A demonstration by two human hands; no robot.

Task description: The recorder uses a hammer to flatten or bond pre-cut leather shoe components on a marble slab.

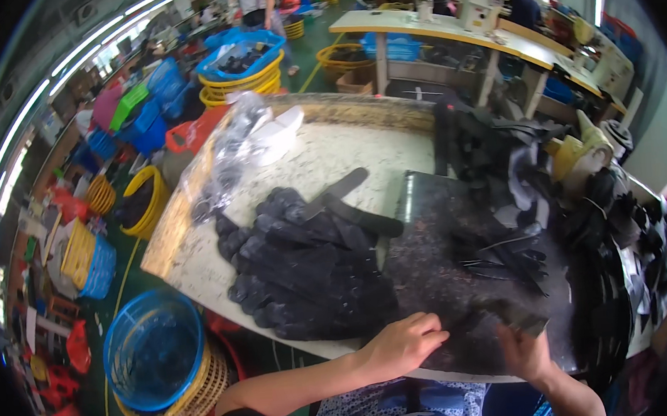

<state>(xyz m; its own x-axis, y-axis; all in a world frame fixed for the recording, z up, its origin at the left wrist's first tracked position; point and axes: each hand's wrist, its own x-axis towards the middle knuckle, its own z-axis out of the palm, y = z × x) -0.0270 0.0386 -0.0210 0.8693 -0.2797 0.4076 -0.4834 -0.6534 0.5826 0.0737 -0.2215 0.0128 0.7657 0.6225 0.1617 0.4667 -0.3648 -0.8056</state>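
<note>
L hand lies flat, fingers loosely curled, on near edge of big pile of black fabric cut-outs. R hand pinches small dark flat piece just right, over dark stone slab.

black cut pieces block left, slab bare
</note>
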